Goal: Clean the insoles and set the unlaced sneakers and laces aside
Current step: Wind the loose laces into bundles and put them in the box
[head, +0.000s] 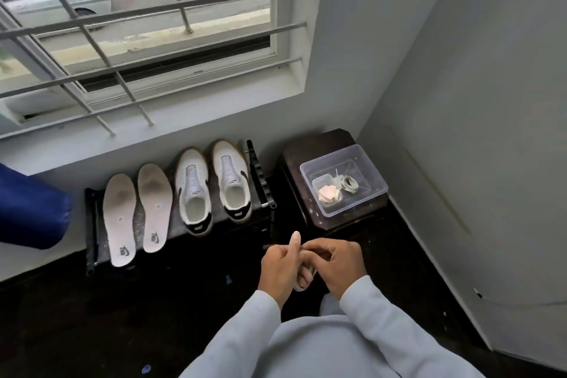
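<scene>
Head | left hand (pixel 280 264), right hand (pixel 336 264) grip lace (pixel 303 279) | 2 sneakers (pixel 194 193), 2 insoles (pixel 119 218) fill rack (pixel 257 175)

We see only a scrap of the white bundle (pixel 302 283) below the curled fingers of the left hand (pixel 280 267); the rest is covered, and we cannot tell whether the right hand (pixel 336 264) pinches any of it. The left edge cuts the blue object (pixel 30 209). The tags on the insoles (pixel 119 218) are too small to read. We cannot identify the crumpled pale thing (pixel 329 195) in the clear box (pixel 372 167).
</scene>
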A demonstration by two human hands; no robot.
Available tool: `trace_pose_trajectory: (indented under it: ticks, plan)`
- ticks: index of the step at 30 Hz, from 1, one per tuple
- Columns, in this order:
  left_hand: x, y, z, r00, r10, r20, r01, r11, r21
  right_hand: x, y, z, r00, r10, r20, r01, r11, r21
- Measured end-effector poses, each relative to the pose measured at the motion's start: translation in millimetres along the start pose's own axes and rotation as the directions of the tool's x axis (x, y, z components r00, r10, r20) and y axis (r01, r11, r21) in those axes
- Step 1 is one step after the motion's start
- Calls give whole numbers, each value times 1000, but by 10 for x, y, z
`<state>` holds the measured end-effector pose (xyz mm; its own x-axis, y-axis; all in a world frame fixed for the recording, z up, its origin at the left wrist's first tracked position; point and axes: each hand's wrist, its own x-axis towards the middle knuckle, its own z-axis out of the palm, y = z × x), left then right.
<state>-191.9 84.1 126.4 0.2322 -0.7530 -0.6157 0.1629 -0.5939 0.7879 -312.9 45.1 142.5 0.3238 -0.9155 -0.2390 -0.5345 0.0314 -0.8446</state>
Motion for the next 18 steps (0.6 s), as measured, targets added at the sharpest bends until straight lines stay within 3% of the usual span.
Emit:
trace_pose_trajectory:
  ticks: [5,8,11,15,18]
  plan:
    - [659,325,592,982,-55,-183,65,997,51,594,367,-619,1000,-5,10,4,999,45]
    - [998,479,904,981,-22,-192,34,998,62,962,627,-946,996,94,1,-94,989,116]
    - [1244,631,1223,977,-7,-215,13,1000,25,1302,890,-1230,969,249,-1,-237,925,297]
    - [1462,750,1503,965,-57,-258,50,998,-35,1869,1265,-1518,843,535,-52,-442,745,500]
    - [1433,716,1542,969,-113,-218,95,992,-89,2288,1562,-1558,672,739,-31,-496,481,723]
